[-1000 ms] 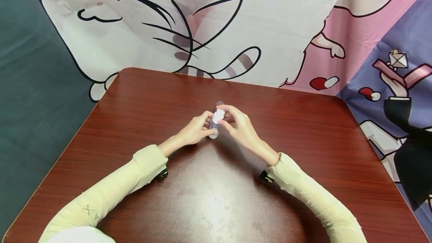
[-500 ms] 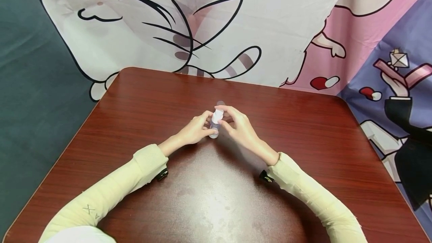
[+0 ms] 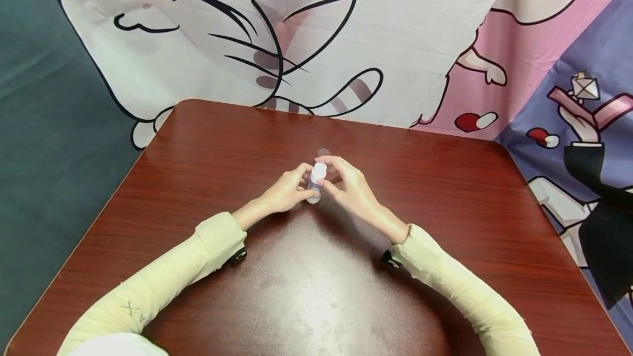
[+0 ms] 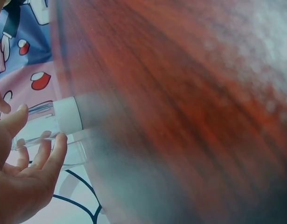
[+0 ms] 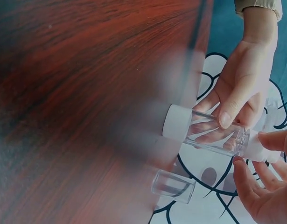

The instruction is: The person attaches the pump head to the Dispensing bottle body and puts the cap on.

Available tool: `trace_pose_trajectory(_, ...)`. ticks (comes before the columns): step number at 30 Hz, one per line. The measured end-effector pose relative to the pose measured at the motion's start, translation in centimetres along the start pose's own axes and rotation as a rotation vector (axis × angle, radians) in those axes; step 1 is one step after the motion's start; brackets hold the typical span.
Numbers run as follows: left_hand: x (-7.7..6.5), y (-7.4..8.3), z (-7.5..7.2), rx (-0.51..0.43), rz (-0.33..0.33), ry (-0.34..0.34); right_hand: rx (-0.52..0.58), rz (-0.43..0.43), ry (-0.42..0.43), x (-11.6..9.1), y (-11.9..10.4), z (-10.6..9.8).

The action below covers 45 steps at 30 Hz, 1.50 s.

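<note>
A small clear bottle point(image 5: 213, 135) with a white base point(image 4: 68, 114) stands upright on the table between both hands. My left hand point(image 3: 286, 191) grips its transparent body, thumb on the near side and fingers behind. At the bottle's upper end is a white top point(image 3: 318, 171), which my right hand point(image 3: 353, 185) pinches between thumb and fingers. In the right wrist view the left hand point(image 5: 241, 88) wraps the body while the right hand point(image 5: 269, 186) is at the white top. Just behind the bottle stands a clear cap point(image 5: 173, 185), apart from it.
The dark red-brown wooden table point(image 3: 237, 142) has a glossy patch of reflected light near its front. Behind it hangs a cartoon cat cloth point(image 3: 420, 26), with a dark green cloth point(image 3: 49, 180) on the left.
The white top looks slightly turned and less tilted to the right. My right fingers have shifted slightly downward with it. The left hand and the clear cap stay put.
</note>
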<state>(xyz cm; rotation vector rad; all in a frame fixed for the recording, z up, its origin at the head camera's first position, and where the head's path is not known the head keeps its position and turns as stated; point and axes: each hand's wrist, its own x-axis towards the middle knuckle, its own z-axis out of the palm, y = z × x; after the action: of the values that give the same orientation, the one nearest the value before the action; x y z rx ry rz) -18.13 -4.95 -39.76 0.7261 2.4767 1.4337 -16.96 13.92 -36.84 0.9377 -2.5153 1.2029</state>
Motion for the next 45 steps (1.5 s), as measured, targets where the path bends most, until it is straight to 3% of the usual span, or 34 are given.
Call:
trace_pose_trajectory(11,0.05,-0.02,-0.01,-0.013,0.012,0.016,-0.083,0.046,-0.005,0.35,-0.07,0.25)
trace_pose_trajectory(21,-0.06,0.1,0.03,0.0,0.016,0.008,0.02,-0.118,-0.016,0.42,-0.37,0.09)
trace_pose_trajectory(32,-0.13,0.12,-0.1,0.023,0.012,0.003,0.078,-0.07,-0.059,0.53,-0.5,-0.2)
trace_pose_trajectory(45,0.04,-0.05,-0.11,0.0,0.012,-0.004,0.024,-0.03,-0.03,0.8,-0.15,-0.06)
